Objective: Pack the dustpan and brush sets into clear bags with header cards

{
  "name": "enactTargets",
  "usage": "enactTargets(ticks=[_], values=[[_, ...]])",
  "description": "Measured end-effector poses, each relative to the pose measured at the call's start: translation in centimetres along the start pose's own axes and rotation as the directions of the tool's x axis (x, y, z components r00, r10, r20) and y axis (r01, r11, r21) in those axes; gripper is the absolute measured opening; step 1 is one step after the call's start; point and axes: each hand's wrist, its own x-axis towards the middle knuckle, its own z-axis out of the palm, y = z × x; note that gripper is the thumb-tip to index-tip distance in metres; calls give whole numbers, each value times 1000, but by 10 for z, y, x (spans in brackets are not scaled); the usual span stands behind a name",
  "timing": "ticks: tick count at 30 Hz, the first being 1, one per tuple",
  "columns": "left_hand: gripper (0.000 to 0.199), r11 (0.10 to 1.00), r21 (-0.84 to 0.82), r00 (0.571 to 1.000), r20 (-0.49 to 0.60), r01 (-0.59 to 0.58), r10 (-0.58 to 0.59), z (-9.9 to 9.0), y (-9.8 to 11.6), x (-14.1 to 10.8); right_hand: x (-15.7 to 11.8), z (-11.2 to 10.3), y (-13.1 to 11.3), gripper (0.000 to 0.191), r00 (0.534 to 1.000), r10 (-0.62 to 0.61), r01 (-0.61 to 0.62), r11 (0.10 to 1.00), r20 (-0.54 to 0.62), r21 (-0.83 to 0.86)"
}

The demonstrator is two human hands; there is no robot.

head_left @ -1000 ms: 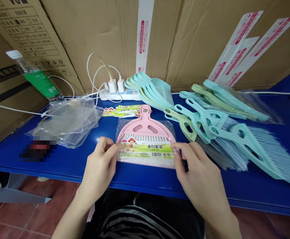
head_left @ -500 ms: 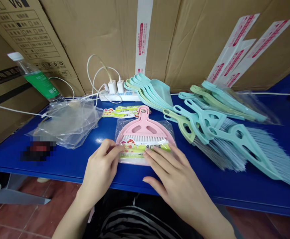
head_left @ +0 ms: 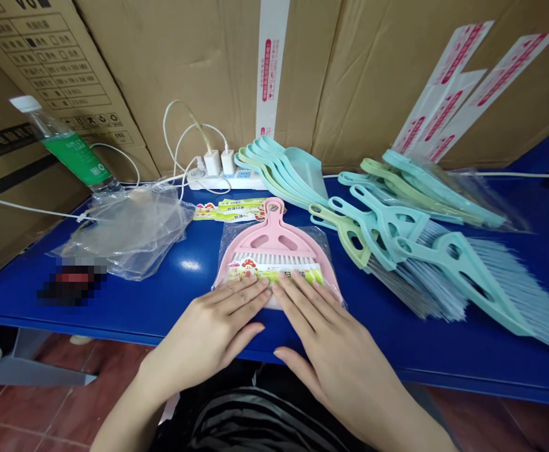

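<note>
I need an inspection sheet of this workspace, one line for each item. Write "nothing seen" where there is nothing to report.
Surface: blue table, shiny and flat.
Things under the hands: pink dustpan and white-bristled brush inside a clear plastic bag, with a printed card.
Hands: left hand and right hand both lie flat on the bag.
Clutter: teal and green dustpans, teal brushes, crumpled plastic bags, small cards, water bottle, pixelated object.
Cables: white power strip, two chargers, white cords.
Surroundings: cardboard boxes, red tile floor.
</note>
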Motion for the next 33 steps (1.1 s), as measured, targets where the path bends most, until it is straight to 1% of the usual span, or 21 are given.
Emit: enactTargets(ticks=[6, 11, 15, 19, 24, 28, 33], values=[[39, 999, 44, 1000, 5, 23, -24, 1, 4, -4, -4, -4, 5, 58, 1000, -21, 21, 999, -14, -34], [36, 996, 79, 998, 25, 48, -51, -6, 0, -4, -10, -5, 10, 57, 999, 15, -19, 996, -49, -84], [36, 989, 120, 996, -4, 84, -85, -11, -3, -7, -14, -6, 14, 57, 999, -14, 5, 987, -52, -162], [36, 981, 163, 995, -30, 104, -100, -10, -2, -12, -22, -8, 23, 55, 998, -21, 6, 972, -63, -236], [37, 975, 194, 994, -10, 108, -108, -8, -4, -18, -27, -11, 28, 52, 999, 29, -34, 980, -31, -195], [37, 977, 176, 992, 14, 120, -124, -10, -6, -22, -25, -16, 25, 49, 995, 87, -94, 982, -48, -164], [37, 980, 134, 989, 9, 148, -151, -10, -7, -23, -26, -18, 26, 50, 992, 111, -119, 982, -61, -144]])
